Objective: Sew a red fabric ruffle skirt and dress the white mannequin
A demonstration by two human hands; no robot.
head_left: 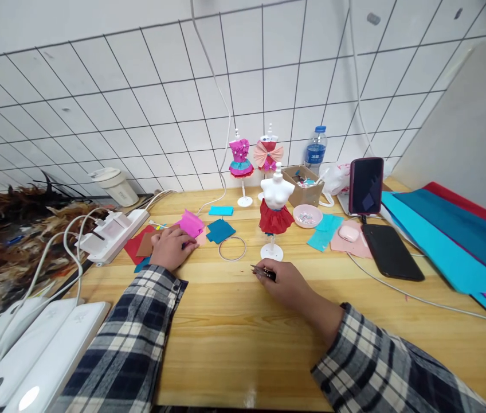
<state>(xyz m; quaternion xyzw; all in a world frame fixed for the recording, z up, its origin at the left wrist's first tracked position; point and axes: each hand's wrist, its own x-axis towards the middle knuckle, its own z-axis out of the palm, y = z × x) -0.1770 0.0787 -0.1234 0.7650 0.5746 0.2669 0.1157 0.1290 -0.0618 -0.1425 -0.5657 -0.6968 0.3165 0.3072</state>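
My left hand rests on a pile of coloured paper or cloth scraps, its fingers stretched over them; nothing held shows. Beside its fingertips lies a magenta piece. My right hand is closed around a small dark pointed tool, whose kind I cannot make out. Just beyond that hand stands a small white dress form wearing a red ruffled skirt. Between my hands lie a teal piece and a thin ring.
Behind stand two dressed forms, one magenta and one with a peach bow. A pink bowl of beads, a cardboard box, phones and coloured sheets lie right. A power strip and white devices occupy the left.
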